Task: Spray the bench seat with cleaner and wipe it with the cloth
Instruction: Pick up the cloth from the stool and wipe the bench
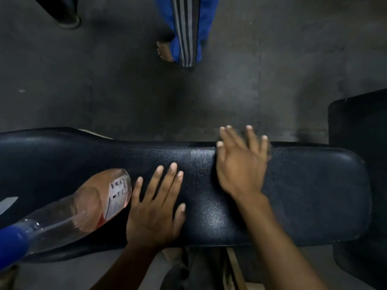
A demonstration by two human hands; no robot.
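The bench seat [293, 195] spans the view, its padding looking glossy and likely slick when wet. The left hand [155, 208] rests flat, fingers spread. The right hand [240, 164] presses, fingers splayed (cloth not discernible). The bottle [83, 208] lies tilted beside the left hand; best gripped mid-body.

Bottle [83, 206] blocks bench seat's [314, 185] left; right end bare.

Both forearms are bare, with no sleeves in view. The left hand [155, 214] and right hand [240, 166] wear no gloves, rings or watch, and the fingernails are short and unpainted.
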